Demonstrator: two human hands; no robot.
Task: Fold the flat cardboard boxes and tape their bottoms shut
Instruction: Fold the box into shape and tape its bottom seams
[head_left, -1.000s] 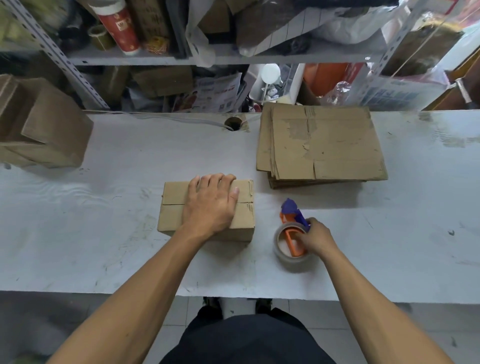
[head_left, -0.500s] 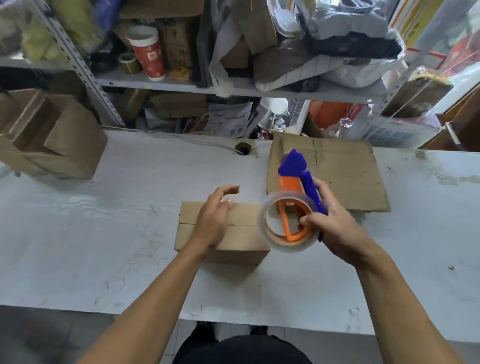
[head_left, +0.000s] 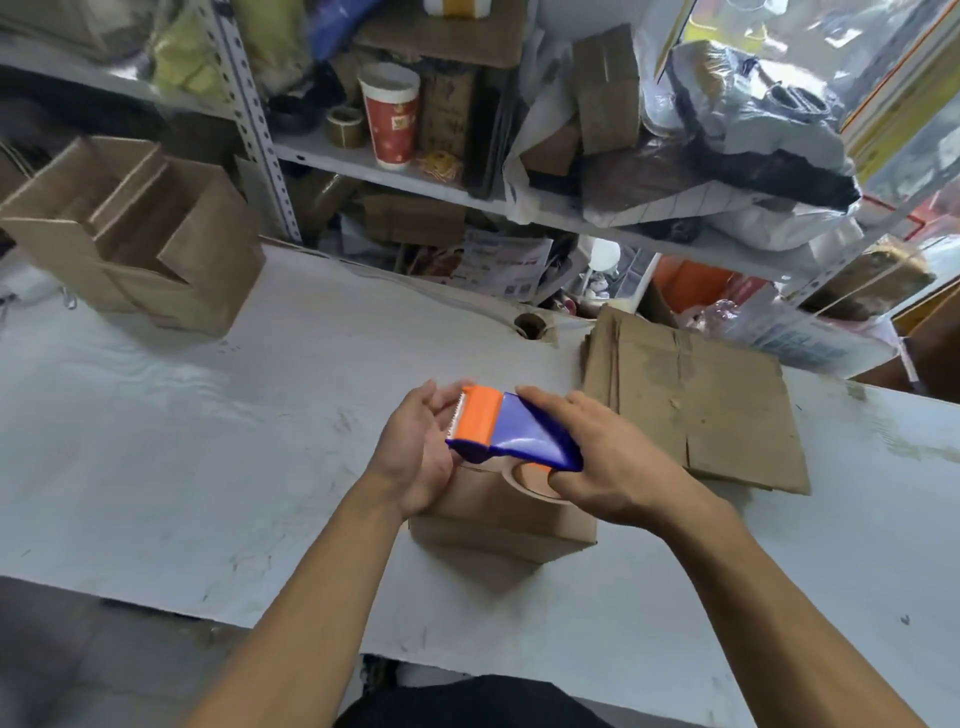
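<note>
A folded brown cardboard box (head_left: 506, 519) sits on the white table (head_left: 208, 441) just below my hands. My right hand (head_left: 608, 462) grips a blue and orange tape dispenser (head_left: 511, 434) with a clear tape roll, held above the box. My left hand (head_left: 421, 447) is at the dispenser's toothed orange end, palm turned to it and fingers loosely bent; whether it pinches the tape end is hidden. A stack of flat cardboard boxes (head_left: 701, 410) lies to the right behind the box.
Several folded open boxes (head_left: 135, 234) stand at the table's far left. A metal shelf (head_left: 467, 192) crammed with bags, cartons and a red paper cup (head_left: 390, 122) runs behind the table. A small tape core (head_left: 530, 326) lies near the back edge.
My right hand lifted the tape dispenser off the table and turned it over above the box. My left hand left the box top and came up to the dispenser's cutter end.
</note>
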